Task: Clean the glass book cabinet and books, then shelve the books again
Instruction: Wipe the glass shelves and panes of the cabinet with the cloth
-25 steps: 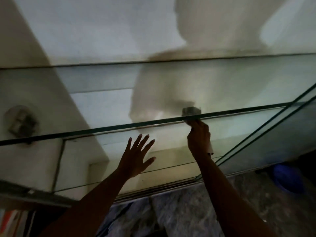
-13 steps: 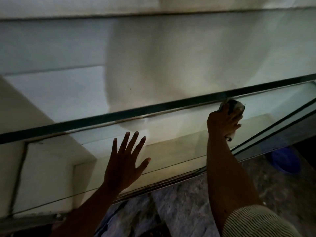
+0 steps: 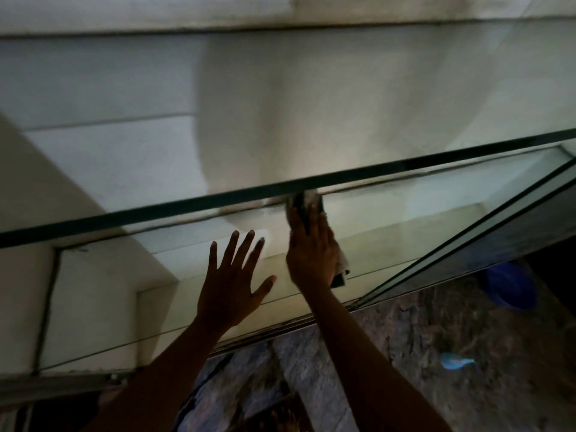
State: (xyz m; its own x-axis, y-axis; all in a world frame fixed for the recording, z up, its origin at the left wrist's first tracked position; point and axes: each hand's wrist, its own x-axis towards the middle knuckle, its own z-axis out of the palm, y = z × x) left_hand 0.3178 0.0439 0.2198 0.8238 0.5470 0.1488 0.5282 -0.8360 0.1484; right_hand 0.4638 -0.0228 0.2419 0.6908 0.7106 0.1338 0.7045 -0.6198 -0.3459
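Observation:
The glass book cabinet (image 3: 405, 232) fills the view, its dark top glass edge (image 3: 187, 203) running across the middle. My left hand (image 3: 232, 285) lies flat on the front glass with its fingers spread. Just to its right, my right hand (image 3: 311, 254) presses a crumpled cloth (image 3: 341, 271) against the glass right under the top edge, fingers stretched upward. The cloth sticks out above my fingertips and hangs below my palm. No books are in view.
A glass door panel (image 3: 486, 232) stands angled out at the right. Below it a blue tub (image 3: 511, 289) sits on the mottled stone floor (image 3: 405, 378), with a small blue scrap (image 3: 455, 361) nearby. A pale wall shows behind the cabinet.
My right hand swept the cloth along under the top edge, right and then back left, ending close to my left hand. The left hand stayed flat on the glass.

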